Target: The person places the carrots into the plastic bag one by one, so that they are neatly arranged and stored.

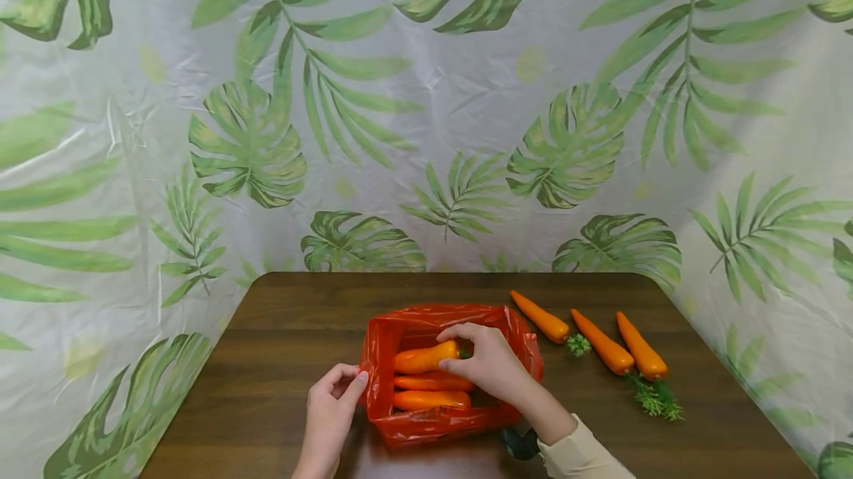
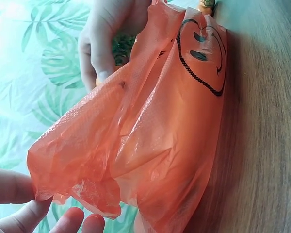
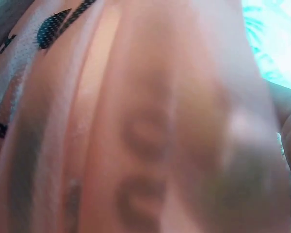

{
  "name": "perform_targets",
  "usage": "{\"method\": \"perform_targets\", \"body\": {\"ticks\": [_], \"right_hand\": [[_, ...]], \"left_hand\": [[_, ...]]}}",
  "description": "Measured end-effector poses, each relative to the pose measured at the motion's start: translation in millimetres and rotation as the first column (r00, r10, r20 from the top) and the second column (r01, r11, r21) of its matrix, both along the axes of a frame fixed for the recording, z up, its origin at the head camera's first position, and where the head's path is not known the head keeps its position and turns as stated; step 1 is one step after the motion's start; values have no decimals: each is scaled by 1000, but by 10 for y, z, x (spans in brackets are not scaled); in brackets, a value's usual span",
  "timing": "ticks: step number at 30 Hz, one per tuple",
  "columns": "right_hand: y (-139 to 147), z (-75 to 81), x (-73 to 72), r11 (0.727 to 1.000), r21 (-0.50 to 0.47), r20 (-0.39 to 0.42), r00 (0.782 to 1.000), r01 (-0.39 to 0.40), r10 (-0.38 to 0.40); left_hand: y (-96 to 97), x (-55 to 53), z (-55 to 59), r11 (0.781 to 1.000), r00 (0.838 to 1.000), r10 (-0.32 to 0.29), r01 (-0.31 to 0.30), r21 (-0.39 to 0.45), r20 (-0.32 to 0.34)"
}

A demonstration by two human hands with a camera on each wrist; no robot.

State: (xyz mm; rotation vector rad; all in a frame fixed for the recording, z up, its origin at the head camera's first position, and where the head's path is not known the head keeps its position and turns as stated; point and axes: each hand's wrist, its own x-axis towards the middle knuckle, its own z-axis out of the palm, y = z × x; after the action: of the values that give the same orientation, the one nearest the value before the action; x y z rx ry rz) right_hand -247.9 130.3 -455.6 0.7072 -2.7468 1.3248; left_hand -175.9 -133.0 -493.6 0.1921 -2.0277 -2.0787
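A red plastic bag (image 1: 453, 310) lies on the table with its mouth spread wide. My left hand (image 1: 333, 409) pinches the left rim of the bag between thumb and finger; the left wrist view shows the pinched edge and a printed face on the bag (image 2: 199, 63). Inside the mouth, my right hand (image 1: 489, 364) grips a carrot (image 1: 426, 358) by its thick, leafy end. Below that carrot, two more carrots (image 1: 432, 400) lie side by side in the bag. In the right wrist view, the bag's film (image 3: 102, 121) covers most of the picture, blurred.
Right of the bag, three carrots with green tops lie on the dark wooden table (image 1: 280, 360): one carrot (image 1: 540, 316) beside the bag, a middle carrot (image 1: 602, 342) and a far-right carrot (image 1: 641, 346). A leaf-patterned sheet (image 1: 466, 94) hangs behind the table.
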Motion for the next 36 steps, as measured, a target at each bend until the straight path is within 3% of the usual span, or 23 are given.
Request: {"method": "perform_targets", "body": {"ticks": [13,24,36], "right_hand": [[-6,-54,-33,998,66,-38,999,-14,16],[6,-92,-55,984,178,-137,991,13,12],[10,124,114,988,144,-226,974,49,-16]], "left_hand": [[4,-7,9,1000,1000,3,-3,0,7],[1,-8,-2,1000,1000,3,-3,0,21],[-16,-8,-21,1000,1000,11,-11,18,16]]}}
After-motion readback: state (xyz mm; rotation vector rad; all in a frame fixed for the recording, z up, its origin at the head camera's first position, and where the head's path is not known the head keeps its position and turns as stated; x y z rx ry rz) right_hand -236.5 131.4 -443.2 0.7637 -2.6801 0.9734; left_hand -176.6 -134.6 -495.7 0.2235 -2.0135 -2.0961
